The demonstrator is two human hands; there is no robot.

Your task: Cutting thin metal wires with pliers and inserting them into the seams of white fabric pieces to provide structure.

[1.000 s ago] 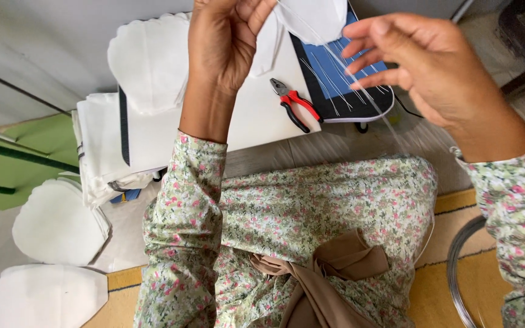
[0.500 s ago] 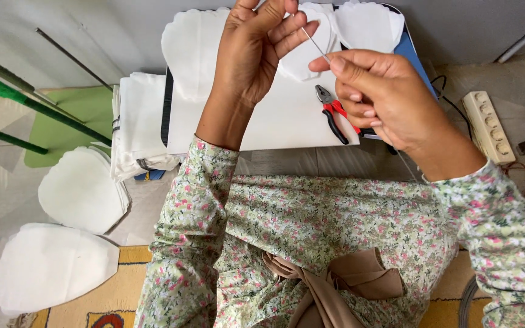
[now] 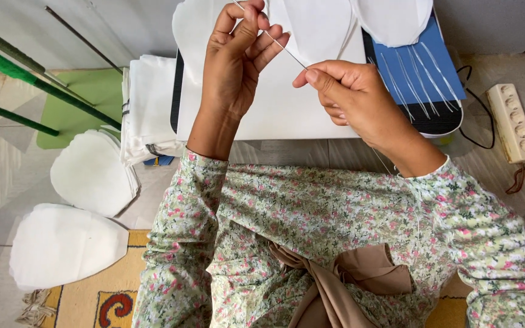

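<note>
Two hands raised over low white table (image 3: 274, 115), sharing one thin pale stiff strand (image 3: 287, 51); left hand (image 3: 238, 54) pinches upper end between thumb and fingertips; right hand (image 3: 350, 100) pinches lower end, other fingers curled; strand taut between them, clear of table; long axis diagonal, upper-left to lower-right, upper end pointing away from body; judgement: keep pinch light near tips, tension even, wrists steady so strand stays straight; similar pale strands (image 3: 417, 73) lie on blue pad (image 3: 439, 54) beyond right hand; stacked white fabric cutouts (image 3: 92, 173) at left on floor.

Thin glossy plastic strand (image 3: 287, 50); matt white fabric pieces (image 3: 89, 173); floral cotton-like sleeves (image 3: 189, 243).
</note>
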